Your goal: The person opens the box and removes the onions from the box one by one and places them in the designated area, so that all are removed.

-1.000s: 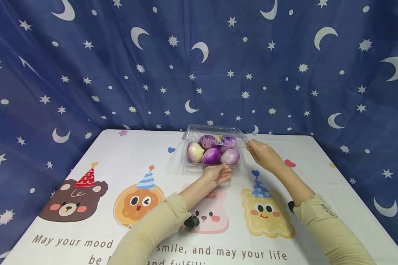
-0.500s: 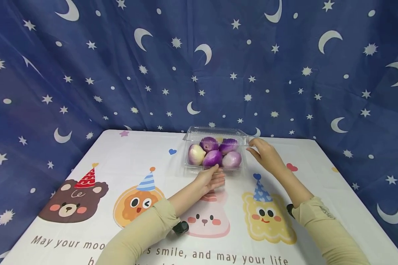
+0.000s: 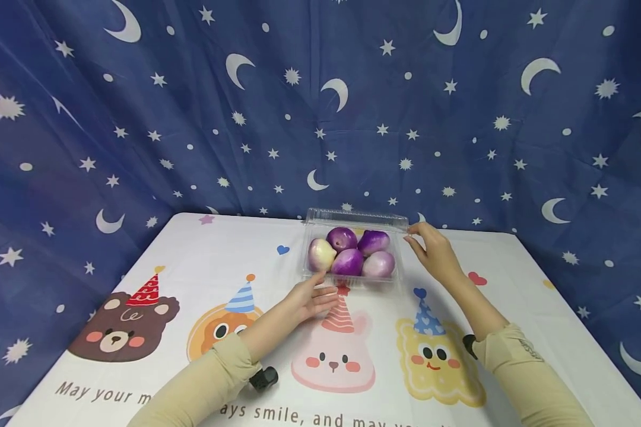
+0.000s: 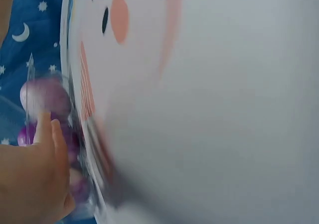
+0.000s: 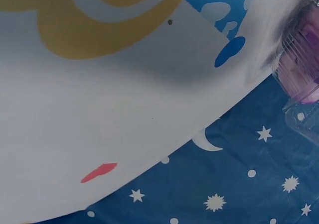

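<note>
A clear plastic clamshell box (image 3: 305,261) stands at the back of the table, with several purple-and-white onions (image 3: 347,261) inside. Its hinged lid (image 3: 355,219) is tipped back behind them. At the lid's right end is my right hand (image 3: 434,252), fingertips right at the corner and the thumb apart from the index finger. My left hand (image 3: 305,299) lies in front of the box, its fingers extended and spread, thumb tip overlapping the front rim. The left wrist view shows the same hand (image 4: 37,176) beside the box; the right wrist view holds only the box's edge (image 5: 294,79).
A white tablecloth (image 3: 256,237) with printed cartoon figures and lettering covers the table. Behind it hangs a blue curtain (image 3: 278,136) with moons and stars, close to the back of the box. Dark wrist cameras (image 3: 263,378) are worn below the sleeves.
The lid has swung further back, uncovering the rear onions, with my right hand following its corner. My left hand has drawn left from the box's front. The head view has tilted slightly upward.
</note>
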Demonstrator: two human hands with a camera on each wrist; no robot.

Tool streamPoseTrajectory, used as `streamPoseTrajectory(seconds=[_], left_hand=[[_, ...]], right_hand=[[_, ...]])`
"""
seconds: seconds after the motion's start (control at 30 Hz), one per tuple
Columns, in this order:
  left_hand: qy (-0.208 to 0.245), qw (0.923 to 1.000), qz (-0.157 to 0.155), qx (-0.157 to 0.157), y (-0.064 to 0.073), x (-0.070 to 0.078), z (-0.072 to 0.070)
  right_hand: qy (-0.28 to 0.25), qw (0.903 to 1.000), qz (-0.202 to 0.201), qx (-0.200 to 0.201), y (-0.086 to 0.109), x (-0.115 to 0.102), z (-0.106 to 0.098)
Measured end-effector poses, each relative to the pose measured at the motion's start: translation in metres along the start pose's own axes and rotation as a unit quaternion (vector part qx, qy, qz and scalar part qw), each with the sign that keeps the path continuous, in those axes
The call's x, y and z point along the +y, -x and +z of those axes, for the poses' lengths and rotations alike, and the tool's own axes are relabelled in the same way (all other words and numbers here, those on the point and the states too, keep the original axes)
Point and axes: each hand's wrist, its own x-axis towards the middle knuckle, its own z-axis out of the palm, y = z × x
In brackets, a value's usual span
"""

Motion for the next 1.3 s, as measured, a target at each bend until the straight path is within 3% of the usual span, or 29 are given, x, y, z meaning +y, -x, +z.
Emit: streamPoseTrajectory(seconds=[0.4,0.77,1.3], left_hand=[[-0.013,0.9976,0.022,0.064,0.0,0.017,-0.028],[-0.048,0.993,0.044,0.099,-0.007,0.033,-0.035],[-0.134,0.9813,0.092,0.103,-0.014,0.041,-0.034]], right_hand=[[-0.051,0.9946,0.09,-0.007,-0.008,-0.002,0.002],[-0.132,0.9797,0.151,-0.008,-0.014,0.001,0.011],[-0.152,0.9659,0.209,-0.008,-0.024,0.006,0.011]])
